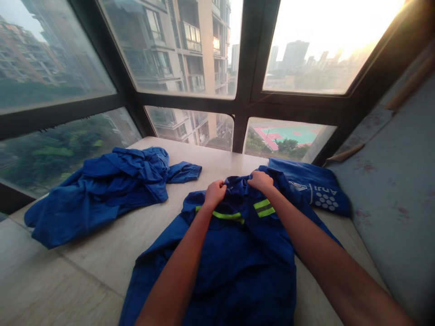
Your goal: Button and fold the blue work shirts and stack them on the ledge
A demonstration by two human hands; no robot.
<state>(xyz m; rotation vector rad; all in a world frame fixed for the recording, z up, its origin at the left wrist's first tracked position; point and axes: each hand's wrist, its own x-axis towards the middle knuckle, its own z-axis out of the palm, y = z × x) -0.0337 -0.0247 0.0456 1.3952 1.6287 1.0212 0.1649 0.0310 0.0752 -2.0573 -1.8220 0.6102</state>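
A blue work jacket [244, 262] with yellow-green reflective strips lies spread on the pale ledge, its collar end towards the window. My left hand [215, 192] is closed on the cloth at the left of the collar. At the collar's right side, my right hand [261, 181] grips the fabric, fingers curled round it. Between the two hands the collar cloth is bunched. My forearms cover parts of the jacket's sides, and its lower end runs out of view at the bottom.
A crumpled blue garment [102, 185] with an elasticated cuff lies on the ledge [84, 271] at left. Behind my right hand is a folded blue garment [322, 188] with white printing. Framed windows [186, 99] close off the back; a flowered wall [397, 203] stands at right.
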